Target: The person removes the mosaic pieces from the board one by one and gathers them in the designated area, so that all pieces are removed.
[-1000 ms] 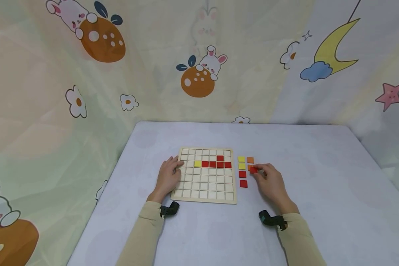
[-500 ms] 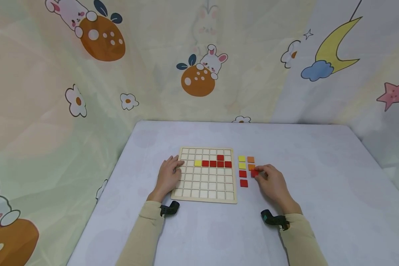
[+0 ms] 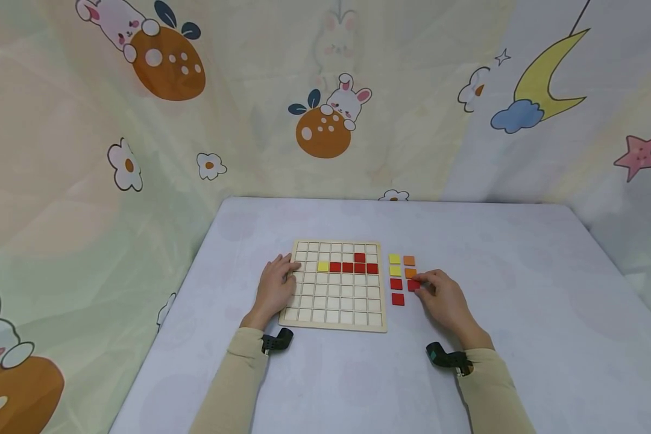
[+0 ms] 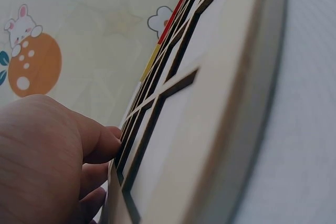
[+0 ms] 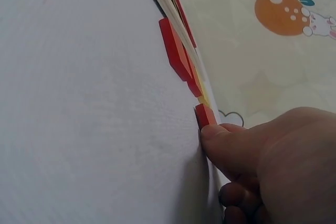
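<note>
A square wooden grid board (image 3: 333,328) lies on the table, with one yellow tile (image 3: 323,266) and several red tiles (image 3: 348,267) set in its cells. My left hand (image 3: 275,288) rests at the board's left edge, fingertips over the rim; the left wrist view shows the fingers (image 4: 102,142) against that edge. To the right of the board, my right hand (image 3: 446,301) pinches a small red square tile (image 3: 413,285) between thumb and fingertips. That tile sits just in front of an orange tile (image 3: 410,273); the right wrist view shows the thumb (image 5: 215,132) on its near side.
Between board and right hand, a column holds two yellow tiles (image 3: 394,259) and two loose red tiles (image 3: 397,299). Another orange tile (image 3: 409,260) lies behind the first. A pale cloth covers the table (image 3: 521,271), and a printed curtain (image 3: 412,144) hangs behind it.
My right hand has drawn the red tile slightly toward me, off the front orange tile it overlapped, into line beside the loose red one. The left hand and board have stayed put.
</note>
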